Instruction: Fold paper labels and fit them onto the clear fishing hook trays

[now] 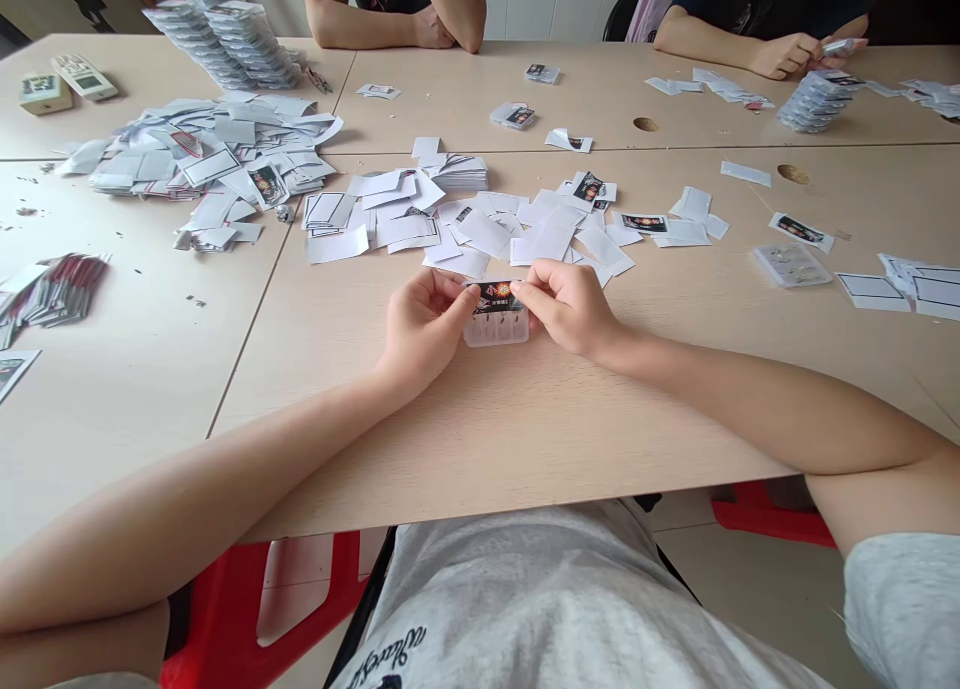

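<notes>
Between my two hands is a small clear plastic box point(496, 329) with several compartments and tiny dark pieces inside. A black printed label point(493, 296) with an orange burst lies along its upper part. My left hand point(427, 324) grips the box's left side, thumb on the label's left end. On the other side, my right hand point(566, 304) pinches the upper right corner, its thumb on the label's right end. Just beyond my hands lie loose white label papers point(480, 231), some with black printed faces up.
Farther left is a large heap of label papers point(217, 149), with stacked clear boxes point(232, 44) behind it. Another clear box point(792, 266) lies at right. Across the table sit two people; one person's hands point(795, 56) hold a small item beside a box stack point(816, 101).
</notes>
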Tool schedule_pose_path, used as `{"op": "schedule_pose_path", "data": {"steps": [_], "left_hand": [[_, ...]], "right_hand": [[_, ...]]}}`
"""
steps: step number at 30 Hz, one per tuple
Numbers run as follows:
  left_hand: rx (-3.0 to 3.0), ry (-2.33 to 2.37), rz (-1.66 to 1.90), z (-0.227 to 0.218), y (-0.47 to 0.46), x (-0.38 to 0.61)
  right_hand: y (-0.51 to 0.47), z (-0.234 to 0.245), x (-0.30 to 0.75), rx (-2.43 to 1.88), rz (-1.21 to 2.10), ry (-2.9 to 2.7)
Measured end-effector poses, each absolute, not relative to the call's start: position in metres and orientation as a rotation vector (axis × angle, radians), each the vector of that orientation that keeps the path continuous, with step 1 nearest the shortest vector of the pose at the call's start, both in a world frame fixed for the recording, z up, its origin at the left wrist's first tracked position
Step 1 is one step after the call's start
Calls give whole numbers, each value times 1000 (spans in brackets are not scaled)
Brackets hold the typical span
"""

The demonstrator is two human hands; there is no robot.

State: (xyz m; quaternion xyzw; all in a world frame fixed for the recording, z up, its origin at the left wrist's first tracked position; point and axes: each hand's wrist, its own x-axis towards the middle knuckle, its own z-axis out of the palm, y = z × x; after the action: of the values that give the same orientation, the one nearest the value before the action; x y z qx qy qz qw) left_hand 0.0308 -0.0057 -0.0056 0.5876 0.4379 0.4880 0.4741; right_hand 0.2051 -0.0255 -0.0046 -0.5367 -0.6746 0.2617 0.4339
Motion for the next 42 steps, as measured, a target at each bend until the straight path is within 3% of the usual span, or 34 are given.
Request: {"op": "schedule_pose_path", "data": {"steps": [12,16,23,31,42], "left_hand": [[1498,1025,1194,-6,-7,30],[1475,979,1205,-4,-8,30],[1298,687,1246,-4,-6,26],[1148,634,1050,-3,3,16],[1611,822,629,6,-3,12]], "right_hand": [[-26,-7,205,-1278,653,-1612],[-25,-7,207,-1162,821,-1549],[-30,-4,209,-1003,842,-1554],[-32,-5,211,-987,871,-1530],[-39,-9,210,-945,990,-1645]]}}
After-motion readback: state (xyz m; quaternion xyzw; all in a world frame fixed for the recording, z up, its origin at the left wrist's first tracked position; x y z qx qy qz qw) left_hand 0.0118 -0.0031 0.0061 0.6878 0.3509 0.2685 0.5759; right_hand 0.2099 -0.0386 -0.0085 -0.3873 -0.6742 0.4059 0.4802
